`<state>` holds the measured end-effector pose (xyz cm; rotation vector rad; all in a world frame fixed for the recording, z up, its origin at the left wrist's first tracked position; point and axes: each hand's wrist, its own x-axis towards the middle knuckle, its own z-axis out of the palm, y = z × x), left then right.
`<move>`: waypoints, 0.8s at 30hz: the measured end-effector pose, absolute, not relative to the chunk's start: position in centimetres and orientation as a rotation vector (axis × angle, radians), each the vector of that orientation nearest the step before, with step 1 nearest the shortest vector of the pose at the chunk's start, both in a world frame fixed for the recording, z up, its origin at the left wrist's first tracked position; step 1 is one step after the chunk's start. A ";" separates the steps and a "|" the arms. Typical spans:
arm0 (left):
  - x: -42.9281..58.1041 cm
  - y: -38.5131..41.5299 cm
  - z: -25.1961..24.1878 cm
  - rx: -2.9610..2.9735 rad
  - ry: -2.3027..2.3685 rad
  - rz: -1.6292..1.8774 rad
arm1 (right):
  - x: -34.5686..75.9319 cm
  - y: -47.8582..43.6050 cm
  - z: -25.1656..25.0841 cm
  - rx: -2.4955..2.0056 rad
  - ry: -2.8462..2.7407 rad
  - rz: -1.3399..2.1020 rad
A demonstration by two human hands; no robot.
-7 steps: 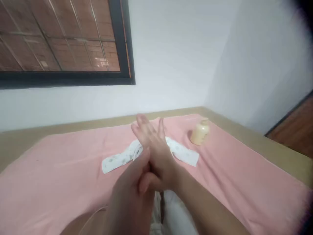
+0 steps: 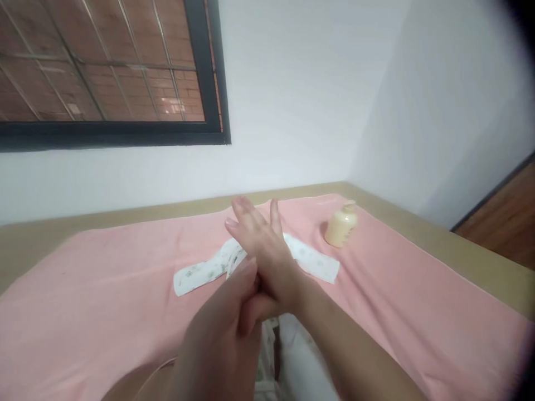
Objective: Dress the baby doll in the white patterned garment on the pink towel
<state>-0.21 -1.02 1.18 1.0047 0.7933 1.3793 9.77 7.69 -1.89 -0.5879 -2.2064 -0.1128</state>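
My two hands are pressed together above a pink cloth (image 2: 104,301). My right hand (image 2: 261,239) reaches in from the lower right with its fingers stretched out and slightly apart. My left hand (image 2: 225,328) comes up from the bottom centre, its fingers curled round the heel of my right hand. Behind the hands a white printed strip (image 2: 200,273) lies flat on the pink cloth, partly hidden by them. A cream-coloured pump bottle (image 2: 340,225) stands near the far right corner, apart from both hands.
The pink cloth covers a tan surface (image 2: 460,245) set into a corner of white walls. A dark-framed window (image 2: 125,133) with a grille is at upper left. A white garment (image 2: 296,356) shows beneath my forearms. A wooden door (image 2: 501,217) is at right.
My hands have slid slightly against each other, the right fingers shifting a little; the view is sharper. The strip and bottle have not moved.
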 end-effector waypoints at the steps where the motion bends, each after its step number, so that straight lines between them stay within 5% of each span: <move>1: -0.2 -1.0 1.2 1.019 0.781 1.334 | 10.0 7.8 -1.8 -0.575 -2.218 -0.098; 12: -0.8 -1.5 0.8 1.101 0.561 1.178 | 11.7 8.3 -0.5 -0.391 -2.212 0.339; 24: -0.7 -0.3 -1.1 1.197 0.551 1.222 | 12.6 9.8 -1.5 -0.471 -2.148 0.436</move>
